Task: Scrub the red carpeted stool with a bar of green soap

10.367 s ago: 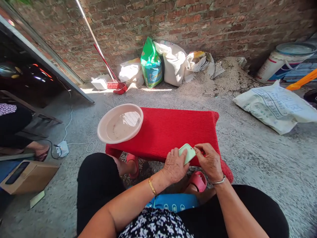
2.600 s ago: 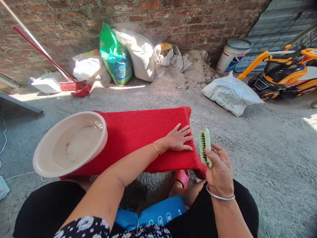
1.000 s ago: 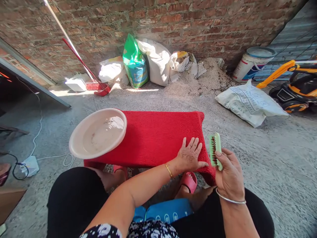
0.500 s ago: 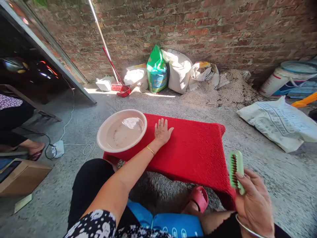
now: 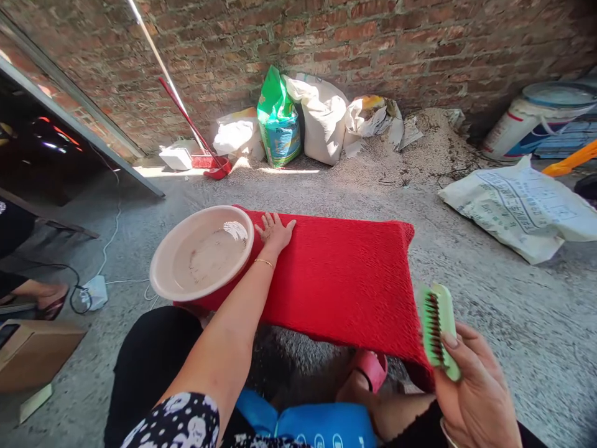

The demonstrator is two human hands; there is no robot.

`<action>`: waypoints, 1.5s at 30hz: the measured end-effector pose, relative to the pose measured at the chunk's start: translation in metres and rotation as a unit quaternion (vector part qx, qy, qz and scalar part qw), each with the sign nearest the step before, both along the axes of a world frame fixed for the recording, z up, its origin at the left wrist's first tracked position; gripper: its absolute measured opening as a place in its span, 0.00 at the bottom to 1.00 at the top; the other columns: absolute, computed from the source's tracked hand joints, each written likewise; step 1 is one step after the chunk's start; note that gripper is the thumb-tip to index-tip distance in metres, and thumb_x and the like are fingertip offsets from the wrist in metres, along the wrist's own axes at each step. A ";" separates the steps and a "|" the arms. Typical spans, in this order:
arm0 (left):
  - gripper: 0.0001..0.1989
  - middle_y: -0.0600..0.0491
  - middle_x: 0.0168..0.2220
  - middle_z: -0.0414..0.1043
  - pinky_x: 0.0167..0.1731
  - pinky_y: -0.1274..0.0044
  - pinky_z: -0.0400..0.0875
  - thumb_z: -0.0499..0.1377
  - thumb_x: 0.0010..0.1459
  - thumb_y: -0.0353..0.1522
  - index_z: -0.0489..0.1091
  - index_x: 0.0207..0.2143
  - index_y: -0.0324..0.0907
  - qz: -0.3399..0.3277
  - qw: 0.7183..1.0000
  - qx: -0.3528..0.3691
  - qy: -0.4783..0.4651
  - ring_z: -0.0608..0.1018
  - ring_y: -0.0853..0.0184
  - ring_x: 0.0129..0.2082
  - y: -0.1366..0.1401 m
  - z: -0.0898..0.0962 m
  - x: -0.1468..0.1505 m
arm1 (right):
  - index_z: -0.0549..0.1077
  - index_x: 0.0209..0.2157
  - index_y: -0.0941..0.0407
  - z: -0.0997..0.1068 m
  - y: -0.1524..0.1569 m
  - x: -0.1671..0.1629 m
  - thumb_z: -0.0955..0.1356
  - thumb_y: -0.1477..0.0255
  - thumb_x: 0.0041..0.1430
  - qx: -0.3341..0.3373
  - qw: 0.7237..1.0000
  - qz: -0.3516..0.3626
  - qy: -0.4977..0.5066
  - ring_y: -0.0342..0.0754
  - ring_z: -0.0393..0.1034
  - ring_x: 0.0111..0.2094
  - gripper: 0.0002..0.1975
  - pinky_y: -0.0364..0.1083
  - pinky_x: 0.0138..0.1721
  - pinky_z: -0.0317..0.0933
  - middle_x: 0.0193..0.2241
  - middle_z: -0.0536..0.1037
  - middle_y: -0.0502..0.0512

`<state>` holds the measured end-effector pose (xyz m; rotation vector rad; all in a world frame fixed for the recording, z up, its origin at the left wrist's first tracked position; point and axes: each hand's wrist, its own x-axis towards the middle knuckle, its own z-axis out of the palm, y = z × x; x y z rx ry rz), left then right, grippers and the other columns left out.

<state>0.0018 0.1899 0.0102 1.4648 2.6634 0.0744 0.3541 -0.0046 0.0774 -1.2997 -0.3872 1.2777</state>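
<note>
My left hand (image 5: 276, 234) lies palm down with fingers spread on a red cloth (image 5: 340, 274) draped over a low bench or table. Right beside its fingertips stands a pale pink basin (image 5: 161, 277) of water, with dark specks in it, on the left end of the cloth. Off the cloth's near right corner, my right hand (image 5: 476, 379) grips a light green scrub brush (image 5: 445, 330) with green and brown bristles facing left. The thumb presses on the brush's side.
Sacks (image 5: 321, 118) and a red dustpan (image 5: 217, 167) stand along the brick wall. A white woven bag (image 5: 522, 205) lies on the floor at right, near a paint bucket (image 5: 532, 127). At left are a cardboard box (image 5: 41, 354), a power strip (image 5: 94, 292) and another person's foot (image 5: 52, 298).
My left hand has slid left over the cloth towards the basin. The brush stays in my right hand, slightly turned. The whole view has shifted to the right.
</note>
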 end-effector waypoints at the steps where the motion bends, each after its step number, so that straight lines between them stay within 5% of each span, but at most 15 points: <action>1: 0.44 0.40 0.70 0.39 0.65 0.56 0.41 0.35 0.61 0.55 0.45 0.68 0.32 -0.019 1.000 -0.005 0.000 0.44 0.53 0.69 0.002 0.000 0.007 | 0.75 0.34 0.54 0.001 -0.001 0.001 0.78 0.66 0.38 0.000 1.000 0.000 0.001 0.42 0.71 0.30 0.19 0.40 0.28 0.65 0.32 0.78 0.50; 8: 0.43 0.47 0.71 0.36 0.66 0.58 0.32 0.33 0.60 0.56 0.43 0.69 0.38 -0.186 0.982 -0.034 -0.024 0.39 0.58 0.70 0.024 -0.003 0.098 | 0.75 0.34 0.54 0.006 -0.005 0.012 0.77 0.67 0.39 0.002 1.000 -0.028 -0.003 0.41 0.69 0.28 0.17 0.39 0.27 0.63 0.30 0.77 0.49; 14: 0.44 0.48 0.71 0.35 0.66 0.56 0.29 0.33 0.60 0.57 0.42 0.69 0.37 -0.251 0.966 -0.049 -0.036 0.38 0.57 0.70 0.033 0.002 0.154 | 0.75 0.34 0.53 0.011 -0.006 0.014 0.77 0.66 0.41 0.004 1.000 -0.031 -0.004 0.40 0.68 0.27 0.16 0.39 0.26 0.62 0.30 0.77 0.48; 24: 0.41 0.49 0.71 0.36 0.67 0.58 0.31 0.36 0.62 0.54 0.45 0.69 0.39 -0.447 0.893 -0.015 -0.048 0.40 0.60 0.70 -0.009 -0.005 0.244 | 0.74 0.32 0.54 0.011 0.000 0.010 0.77 0.68 0.40 0.032 0.999 -0.030 0.000 0.40 0.69 0.26 0.15 0.39 0.27 0.63 0.28 0.77 0.48; 29: 0.33 0.44 0.70 0.40 0.66 0.54 0.34 0.44 0.64 0.47 0.52 0.66 0.39 -0.560 0.827 0.002 -0.052 0.44 0.55 0.70 -0.059 -0.011 0.269 | 0.74 0.33 0.55 0.013 0.002 0.005 0.77 0.69 0.41 0.047 0.999 -0.019 -0.011 0.41 0.70 0.27 0.16 0.41 0.28 0.64 0.29 0.77 0.49; 34: 0.26 0.44 0.66 0.55 0.65 0.55 0.42 0.47 0.65 0.44 0.64 0.59 0.40 -0.699 0.707 0.083 -0.071 0.54 0.55 0.67 -0.119 -0.014 0.275 | 0.74 0.33 0.55 0.017 0.001 0.000 0.77 0.68 0.39 0.061 0.998 -0.016 -0.019 0.42 0.71 0.28 0.17 0.42 0.29 0.65 0.29 0.77 0.49; 36: 0.24 0.45 0.64 0.60 0.65 0.61 0.46 0.49 0.65 0.44 0.67 0.56 0.40 -0.719 0.681 0.103 -0.090 0.57 0.58 0.66 -0.136 -0.010 0.264 | 0.74 0.33 0.55 0.018 0.000 0.001 0.78 0.68 0.38 0.062 0.998 -0.018 -0.017 0.41 0.70 0.27 0.17 0.41 0.29 0.65 0.28 0.76 0.48; 38: 0.26 0.44 0.64 0.59 0.65 0.66 0.51 0.51 0.64 0.45 0.63 0.59 0.39 -0.693 0.704 0.106 -0.111 0.56 0.61 0.66 -0.146 -0.003 0.239 | 0.74 0.33 0.54 0.018 -0.003 0.003 0.78 0.68 0.38 0.066 0.997 -0.017 -0.018 0.40 0.69 0.26 0.17 0.40 0.28 0.64 0.27 0.75 0.46; 43: 0.38 0.42 0.69 0.45 0.66 0.61 0.45 0.51 0.62 0.51 0.51 0.66 0.39 -0.518 0.851 0.072 -0.044 0.47 0.57 0.69 -0.155 0.007 0.139 | 0.74 0.33 0.54 0.016 -0.010 0.012 0.77 0.68 0.40 0.083 0.996 -0.013 -0.018 0.39 0.67 0.26 0.17 0.39 0.28 0.63 0.26 0.74 0.45; 45: 0.39 0.41 0.69 0.44 0.66 0.60 0.43 0.50 0.61 0.53 0.52 0.66 0.40 -0.479 0.877 0.042 0.008 0.47 0.55 0.69 -0.159 0.005 0.109 | 0.74 0.34 0.54 0.015 -0.011 0.015 0.77 0.68 0.41 0.086 0.996 -0.010 -0.016 0.39 0.67 0.26 0.17 0.39 0.28 0.63 0.26 0.74 0.46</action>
